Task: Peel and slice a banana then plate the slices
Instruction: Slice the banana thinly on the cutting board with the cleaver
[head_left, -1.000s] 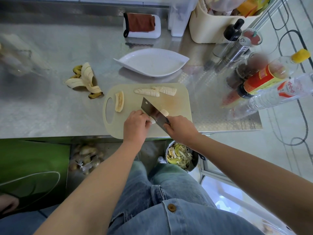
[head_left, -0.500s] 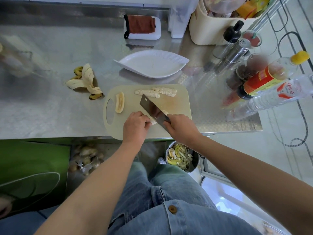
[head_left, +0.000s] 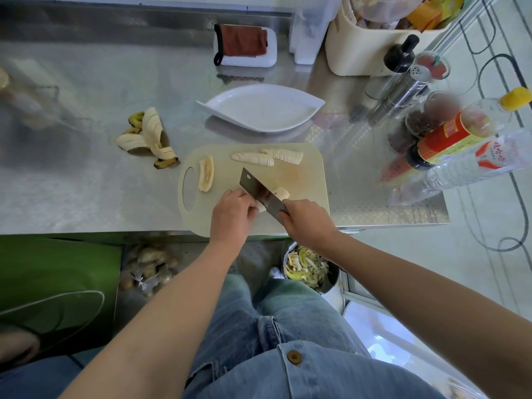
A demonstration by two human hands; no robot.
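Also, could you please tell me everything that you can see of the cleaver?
The cleaver has a broad rectangular blade of grey metal. Its handle is hidden inside the right hand, which grips it. The blade runs diagonally from that hand toward the far left, edge down on a banana piece that the left hand holds on the beige cutting board.

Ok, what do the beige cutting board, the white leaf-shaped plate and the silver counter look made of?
Beige cutting board: likely plastic, matte, with a moulded handle hole. White leaf-shaped plate: probably glazed ceramic or melamine, glossy with a ribbed rim. Silver counter: stainless steel, brushed, showing blurred reflections.
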